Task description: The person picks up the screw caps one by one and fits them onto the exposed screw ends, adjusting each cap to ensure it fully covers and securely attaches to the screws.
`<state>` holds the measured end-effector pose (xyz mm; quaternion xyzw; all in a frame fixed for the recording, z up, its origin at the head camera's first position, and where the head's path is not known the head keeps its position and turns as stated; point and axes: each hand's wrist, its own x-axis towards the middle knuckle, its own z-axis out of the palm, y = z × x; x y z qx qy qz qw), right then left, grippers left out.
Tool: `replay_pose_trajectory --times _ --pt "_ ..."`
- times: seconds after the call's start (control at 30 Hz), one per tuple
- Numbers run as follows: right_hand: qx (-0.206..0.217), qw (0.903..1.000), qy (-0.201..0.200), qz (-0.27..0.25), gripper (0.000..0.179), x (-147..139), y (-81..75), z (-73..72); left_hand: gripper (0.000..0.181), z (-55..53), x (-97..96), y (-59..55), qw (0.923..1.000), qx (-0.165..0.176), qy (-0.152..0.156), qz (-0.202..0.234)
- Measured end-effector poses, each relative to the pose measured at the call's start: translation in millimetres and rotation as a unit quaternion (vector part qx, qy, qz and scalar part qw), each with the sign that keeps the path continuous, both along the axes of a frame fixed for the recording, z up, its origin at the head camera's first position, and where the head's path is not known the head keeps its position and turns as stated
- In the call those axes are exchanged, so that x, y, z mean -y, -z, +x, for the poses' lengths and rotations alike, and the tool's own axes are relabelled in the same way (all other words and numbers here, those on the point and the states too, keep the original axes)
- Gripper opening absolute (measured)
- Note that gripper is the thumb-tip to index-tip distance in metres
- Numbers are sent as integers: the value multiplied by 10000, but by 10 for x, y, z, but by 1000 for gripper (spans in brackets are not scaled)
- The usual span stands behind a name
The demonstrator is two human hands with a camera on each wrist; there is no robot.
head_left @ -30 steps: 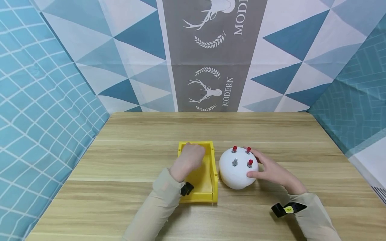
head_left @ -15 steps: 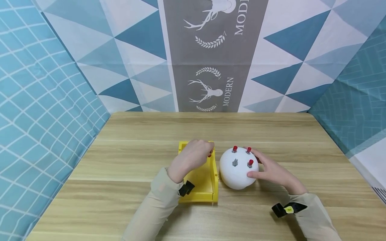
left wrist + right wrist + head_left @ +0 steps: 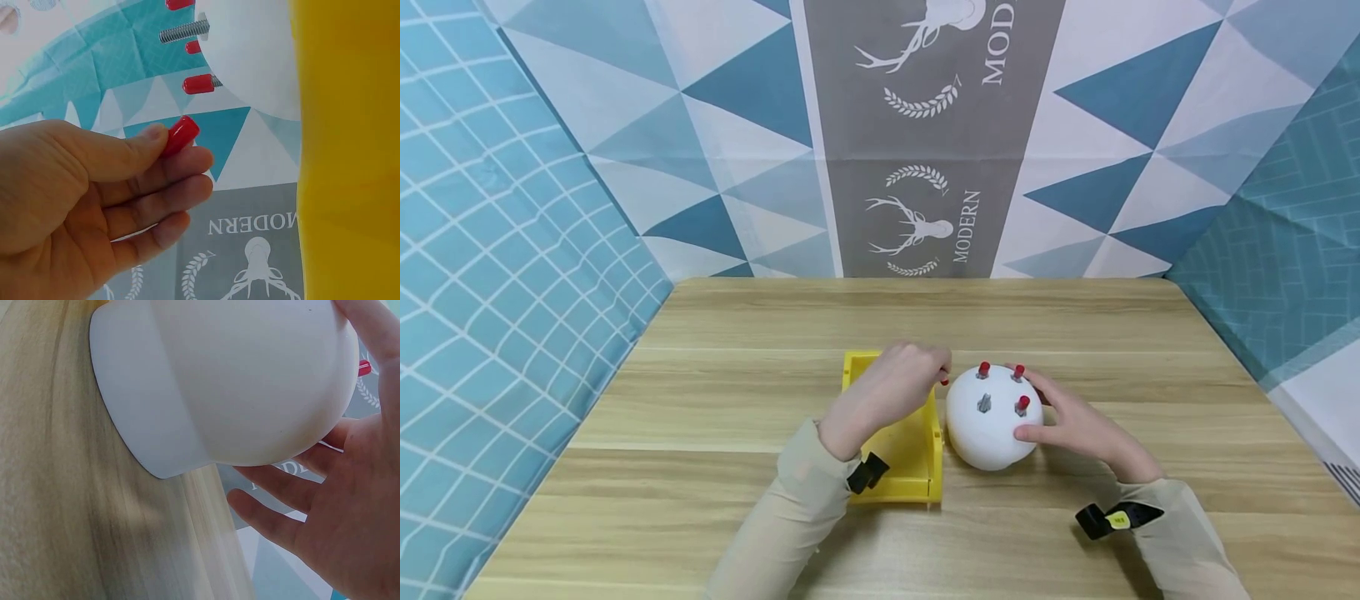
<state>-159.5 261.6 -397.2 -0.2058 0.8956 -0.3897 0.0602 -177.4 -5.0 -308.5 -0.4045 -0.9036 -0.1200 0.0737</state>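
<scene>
My left hand (image 3: 891, 387) pinches a small red rubber cap (image 3: 182, 136) between thumb and index finger, its other fingers loosely bent. It is above the right wall of a yellow bin (image 3: 936, 450), just left of a white rounded body (image 3: 981, 446) with a flared base. Three studs on top of that body wear red caps (image 3: 1023, 405). One threaded stud (image 3: 185, 30) at the front left is bare metal. On the body's right side my right hand (image 3: 1078, 429) grips it, thumb in front and fingers behind. The pinched cap is apart from the bare stud.
The bin stands directly left of the white body on a wooden table (image 3: 737, 375); its contents are partly hidden by the left arm. Patterned cloth (image 3: 760, 125) hangs behind and at both sides. Each wrist wears a black camera strap (image 3: 1138, 515).
From inside the yellow bin, my left hand has risen and moved right with the red cap, toward the white body. The right hand and the white body have stayed in place.
</scene>
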Motion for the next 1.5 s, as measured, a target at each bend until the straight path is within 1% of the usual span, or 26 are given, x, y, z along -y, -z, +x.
replay_pose_trajectory --times 0.27,0.57,0.8,1.07,1.13,1.23,1.3,1.5 --pt "19 10000 7 -4 78 6 -10 -4 11 17 -47 -22 9998 28 160 88" --pt "-40 10000 -21 17 78 12 -6 -3 10 63 -123 -3 9991 -5 338 253" --pt "-64 10000 -61 -8 79 9 -5 -6 5 92 -179 3 9988 100 290 370" --pt "-43 10000 -31 -20 78 5 0 1 7 120 -228 19 9993 164 244 220" --pt "-49 10000 -28 -10 78 9 0 0 9 125 -241 19 9994 135 257 168" --pt "-69 10000 -37 -2 78 10 -2 2 9 125 -263 27 9995 -13 308 93" --pt "-80 10000 -42 6 79 11 -4 4 8 123 -272 34 9992 -142 352 80" --pt "-118 9999 -77 -36 79 6 -4 7 7 126 -289 41 9984 -352 435 83"
